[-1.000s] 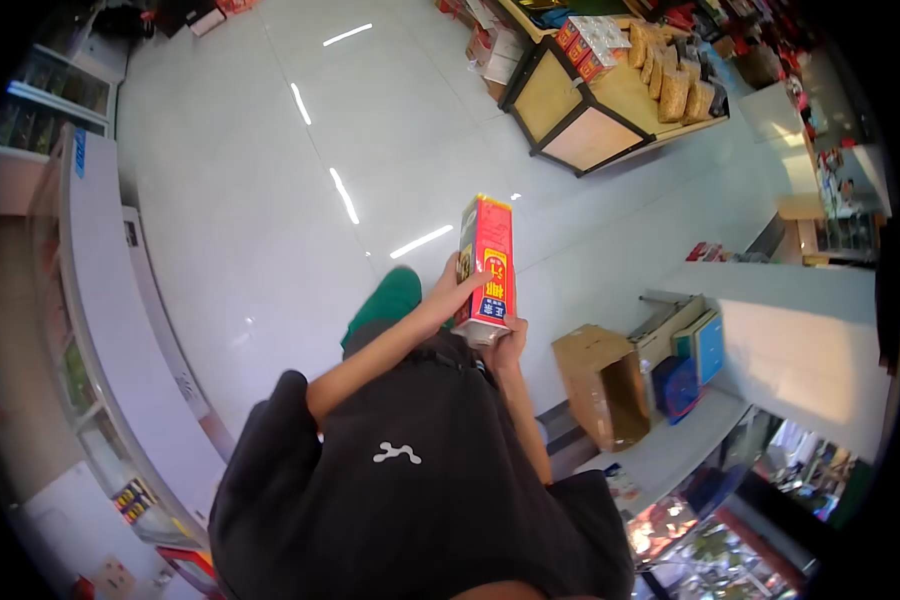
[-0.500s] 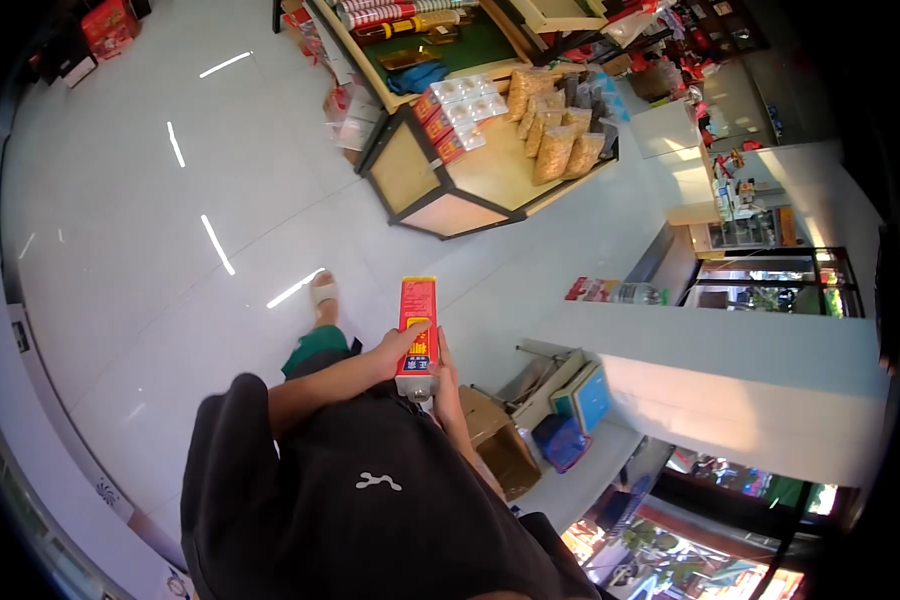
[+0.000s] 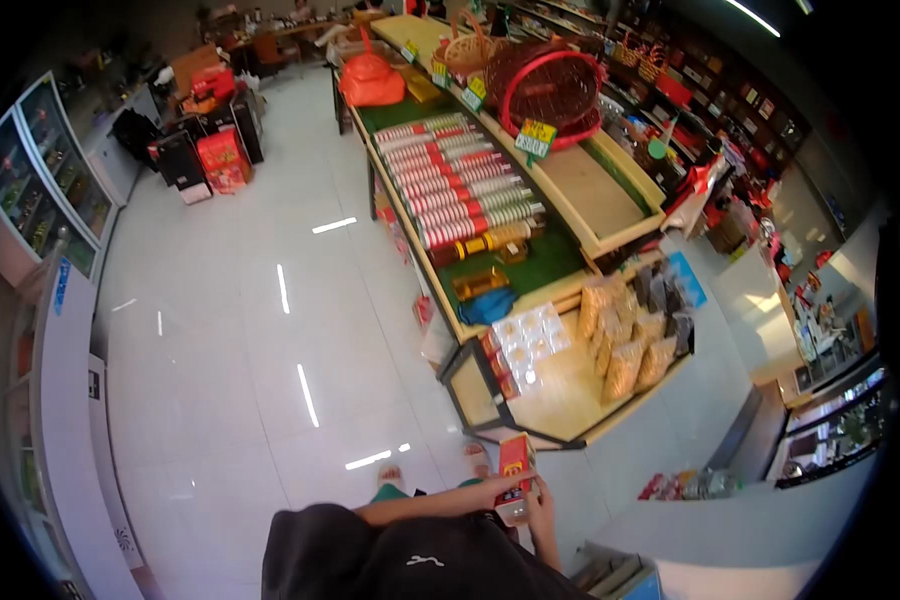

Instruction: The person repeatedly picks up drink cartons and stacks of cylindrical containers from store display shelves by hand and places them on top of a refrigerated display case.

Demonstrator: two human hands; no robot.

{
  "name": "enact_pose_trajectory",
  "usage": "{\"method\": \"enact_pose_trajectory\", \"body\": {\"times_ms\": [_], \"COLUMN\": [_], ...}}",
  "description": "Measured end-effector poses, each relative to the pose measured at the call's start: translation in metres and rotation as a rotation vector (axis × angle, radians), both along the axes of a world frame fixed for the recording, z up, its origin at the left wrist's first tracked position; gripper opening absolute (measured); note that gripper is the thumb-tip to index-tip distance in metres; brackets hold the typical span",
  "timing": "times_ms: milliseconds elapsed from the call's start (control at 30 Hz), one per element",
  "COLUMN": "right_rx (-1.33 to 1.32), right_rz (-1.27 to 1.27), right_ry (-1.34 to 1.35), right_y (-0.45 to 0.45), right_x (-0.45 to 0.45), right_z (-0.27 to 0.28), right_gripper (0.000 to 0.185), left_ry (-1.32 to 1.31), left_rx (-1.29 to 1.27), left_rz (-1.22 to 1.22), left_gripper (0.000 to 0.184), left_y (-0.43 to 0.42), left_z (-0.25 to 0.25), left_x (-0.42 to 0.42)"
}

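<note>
Both hands hold a red and yellow drink carton (image 3: 515, 470) in front of the dark shirt, at the bottom centre. My left hand (image 3: 502, 487) lies across the side of the carton, its arm coming from the left of the shirt. On the carton's right side, my right hand (image 3: 541, 508) is wrapped near its lower end. Just beyond the carton stands a wooden display table (image 3: 560, 400) with bags of yellow snacks (image 3: 625, 370) and trays of round items (image 3: 530, 340) on it.
Rows of red and white rolls (image 3: 460, 180) lie on the long stand, with a red basket (image 3: 555, 95) behind them. A glass-door fridge (image 3: 55, 180) stands at the left. Red boxes (image 3: 225, 160) sit on the tiled floor (image 3: 220, 350). A white counter (image 3: 730, 530) is at the lower right.
The view has lifted and swung, showing more of the long stand and the room behind. The carton now appears lower in view, near the display table, still in both hands.
</note>
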State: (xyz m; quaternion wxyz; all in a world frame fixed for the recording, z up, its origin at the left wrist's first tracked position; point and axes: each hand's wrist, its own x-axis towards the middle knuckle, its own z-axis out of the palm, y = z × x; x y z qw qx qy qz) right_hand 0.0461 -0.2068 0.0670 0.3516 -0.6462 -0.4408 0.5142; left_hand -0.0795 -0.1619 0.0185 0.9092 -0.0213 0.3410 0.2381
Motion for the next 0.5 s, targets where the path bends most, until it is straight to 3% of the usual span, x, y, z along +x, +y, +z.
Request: {"method": "enact_pose_trajectory", "body": {"times_ms": [100,200,233,267,300,333,400,433,500], "right_rx": [-0.002,-0.012,-0.02,-0.009,0.015,-0.037,-0.119,-0.069,-0.03], "right_rz": [0.094,0.247,0.326,0.397,0.411,0.38,0.322,0.329,0.308], "right_ry": [-0.234,-0.24,-0.343,-0.442,-0.404,-0.491,-0.506,-0.42,-0.32], "right_y": [0.068,0.145,0.171,0.205,0.236,0.252,0.275,0.285,0.303], "right_x": [0.033,0.069,0.08,0.085,0.093,0.106,0.122,0.131,0.147], "right_z": [0.011,0.011,0.018,0.025,0.028,0.027,0.019,0.021,-0.002], "right_gripper": [0.047,0.056,0.066,0.076,0.076,0.083,0.089,0.095,0.101], "left_ry": [-0.006,-0.034,-0.064,-0.007,-0.148,-0.349,-0.44,-0.126,-0.23], "left_rx": [0.009,-0.045,-0.088,-0.058,-0.012,-0.094,-0.082,0.008,-0.169], "left_rz": [0.116,0.107,0.076,0.225,0.331,0.282,0.345,0.419,0.39], "left_gripper": [0.038,0.035,0.037,0.051,0.059,0.063,0.052,0.053,0.046], "left_y": [0.054,0.106,0.132,0.147,0.166,0.178,0.203,0.212,0.235], "left_z": [0.02,-0.017,-0.003,0.016,-0.053,-0.081,-0.085,-0.128,-0.114], "left_x": [0.025,0.059,0.065,0.074,0.104,0.118,0.137,0.153,0.146]}}
